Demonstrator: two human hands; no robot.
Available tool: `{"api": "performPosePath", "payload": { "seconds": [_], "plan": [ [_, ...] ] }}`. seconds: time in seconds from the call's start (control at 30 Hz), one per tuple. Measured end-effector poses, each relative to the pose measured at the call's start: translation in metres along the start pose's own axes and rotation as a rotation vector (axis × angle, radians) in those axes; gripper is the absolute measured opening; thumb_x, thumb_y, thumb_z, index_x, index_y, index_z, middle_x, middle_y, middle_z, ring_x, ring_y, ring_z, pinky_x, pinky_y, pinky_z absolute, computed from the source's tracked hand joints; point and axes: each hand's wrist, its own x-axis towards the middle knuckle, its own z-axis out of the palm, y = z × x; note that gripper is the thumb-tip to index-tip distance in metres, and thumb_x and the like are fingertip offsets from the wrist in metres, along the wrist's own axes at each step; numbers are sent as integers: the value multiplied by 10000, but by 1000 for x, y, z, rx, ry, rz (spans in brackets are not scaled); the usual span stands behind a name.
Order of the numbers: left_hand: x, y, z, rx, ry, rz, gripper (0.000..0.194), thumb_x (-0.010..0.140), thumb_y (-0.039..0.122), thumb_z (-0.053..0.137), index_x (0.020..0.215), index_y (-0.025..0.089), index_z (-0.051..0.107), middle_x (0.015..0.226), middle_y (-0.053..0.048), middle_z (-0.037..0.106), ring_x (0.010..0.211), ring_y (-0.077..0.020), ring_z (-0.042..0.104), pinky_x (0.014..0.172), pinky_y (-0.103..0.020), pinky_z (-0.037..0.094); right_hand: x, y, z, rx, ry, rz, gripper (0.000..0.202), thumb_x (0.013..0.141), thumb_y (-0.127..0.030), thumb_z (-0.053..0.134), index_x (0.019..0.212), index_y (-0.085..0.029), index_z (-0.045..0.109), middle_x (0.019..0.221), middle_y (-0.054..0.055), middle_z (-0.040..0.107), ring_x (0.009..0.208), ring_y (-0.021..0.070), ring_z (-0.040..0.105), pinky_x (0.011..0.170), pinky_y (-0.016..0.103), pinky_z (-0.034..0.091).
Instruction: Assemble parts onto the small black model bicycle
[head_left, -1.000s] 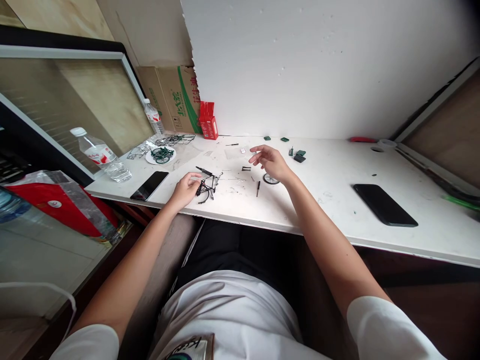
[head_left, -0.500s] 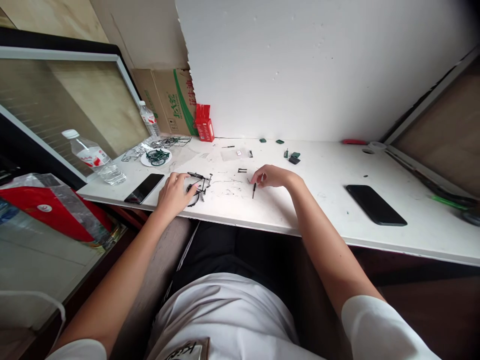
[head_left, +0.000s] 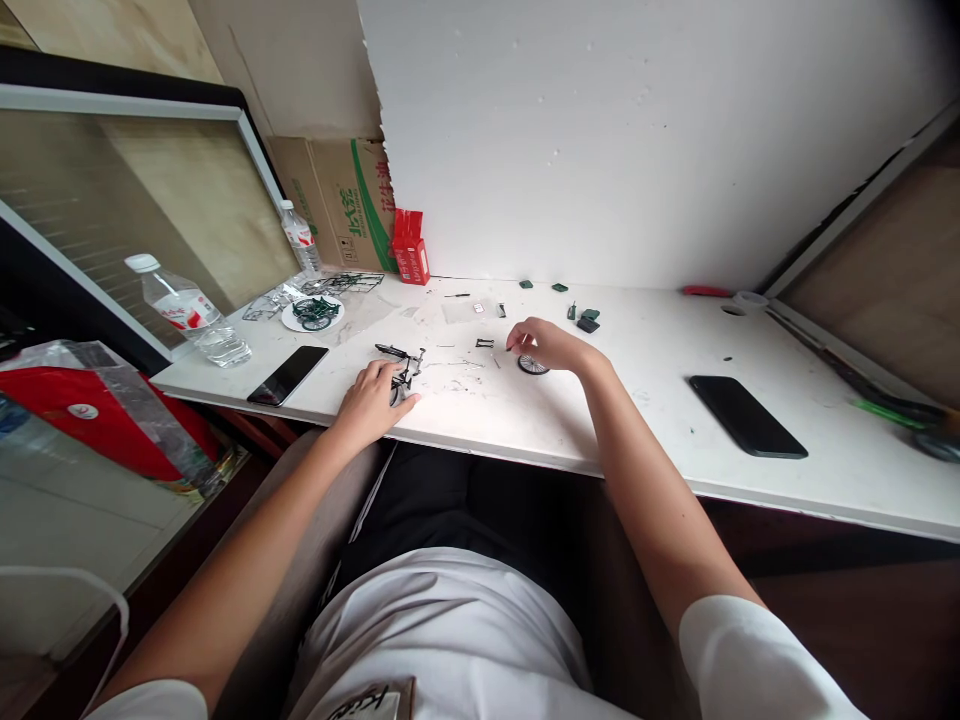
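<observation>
A small black model bicycle [head_left: 411, 366] lies on the white table near its front edge. My left hand [head_left: 373, 402] rests over its near end, fingers apart and thumb toward the right. Further right, my right hand [head_left: 546, 342] is curled above a small spoked wheel [head_left: 533, 365] on the table. Its thumb and finger are pinched together at something dark, too small to make out. Between the hands lie a small black part [head_left: 484, 343] and thin scraps.
On the left are a phone [head_left: 288, 375], two bottles, one a leaning bottle [head_left: 196, 318], and a white plate [head_left: 286, 318] of green parts. Dark green pieces [head_left: 589, 320] lie toward the back. A black phone [head_left: 748, 415] is at right, a red box [head_left: 410, 248] by the wall.
My left hand has moved right and nearer the front edge over the bicycle. My right hand has risen slightly away from the table's front; the dark pen-like tool no longer shows below it, and the wheel is now visible.
</observation>
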Motion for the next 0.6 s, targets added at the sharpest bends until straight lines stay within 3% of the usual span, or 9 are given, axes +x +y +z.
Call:
{"api": "performPosePath", "payload": {
  "seconds": [0.13, 0.27, 0.43, 0.6],
  "plan": [
    [2, 0, -2, 6, 18, -21, 466, 943, 377, 640, 1375, 203, 620, 1392, -188, 656, 1296, -401, 628, 1152, -531, 485, -6, -4, -19, 50, 223, -28, 144, 985, -314, 646, 1008, -224, 756, 1098, 109, 767, 932, 247, 675, 819, 393, 565],
    [2, -1, -2, -18, 14, -1, 345, 938, 371, 643, 1251, 234, 694, 1372, -160, 691, 1254, -393, 666, 1150, -529, 495, -10, -9, -28, 122, 340, -70, 206, 997, -389, 668, 998, -202, 756, 1059, 104, 779, 957, 253, 684, 916, 433, 561],
    [4, -9, 1, -74, 4, 53, 274, 937, 389, 632, 1146, 247, 736, 1494, -133, 640, 1350, -364, 625, 1254, -515, 427, -12, -11, -32, 155, 443, -66, 266, 985, -455, 689, 972, -199, 761, 1098, 113, 789, 1004, 265, 698, 892, 411, 566],
    [5, -12, 4, -93, 27, 46, 240, 915, 342, 630, 1107, 238, 731, 1446, -153, 656, 1351, -383, 617, 1253, -539, 421, -10, -5, -34, 161, 569, -57, 275, 964, -462, 711, 1011, -199, 775, 1128, 110, 800, 1017, 254, 710, 882, 398, 570]
  ]
}}
